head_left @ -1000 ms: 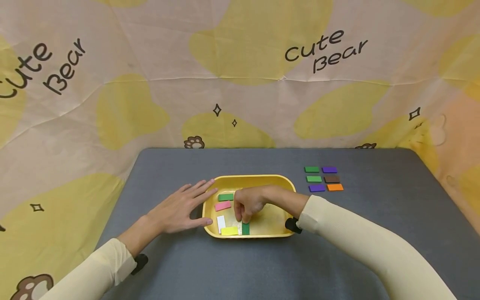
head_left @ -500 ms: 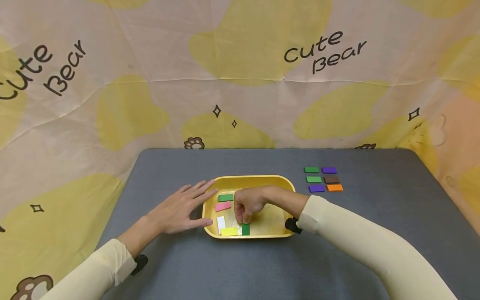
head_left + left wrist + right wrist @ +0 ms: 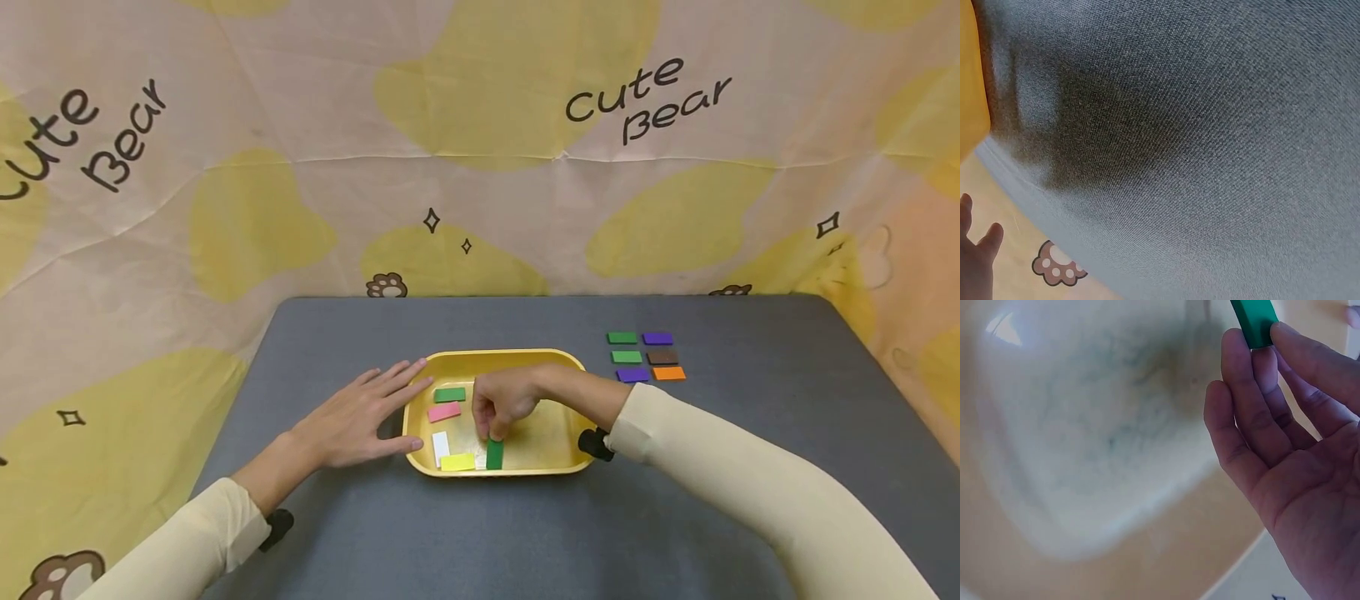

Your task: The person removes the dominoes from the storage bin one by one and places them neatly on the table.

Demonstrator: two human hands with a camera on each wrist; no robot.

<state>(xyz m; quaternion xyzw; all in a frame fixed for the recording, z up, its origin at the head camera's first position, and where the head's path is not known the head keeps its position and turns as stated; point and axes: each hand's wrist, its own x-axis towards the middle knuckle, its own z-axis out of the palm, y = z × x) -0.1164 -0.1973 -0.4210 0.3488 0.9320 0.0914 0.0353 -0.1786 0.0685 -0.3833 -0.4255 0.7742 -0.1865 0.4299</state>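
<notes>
Head view: grey table (image 3: 450,533), bear-print backdrop (image 3: 300,167); right hand (image 3: 504,406) fingers pinch green block (image 3: 494,454); left hand (image 3: 352,417) flat, fingers straight.

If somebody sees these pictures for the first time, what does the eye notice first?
First, the yellow tray in the middle of the grey table, where the right hand pinches a dark green block near the front rim. The left hand lies flat against the tray's left side. Six small coloured blocks lie in two neat columns at the far right.
</notes>
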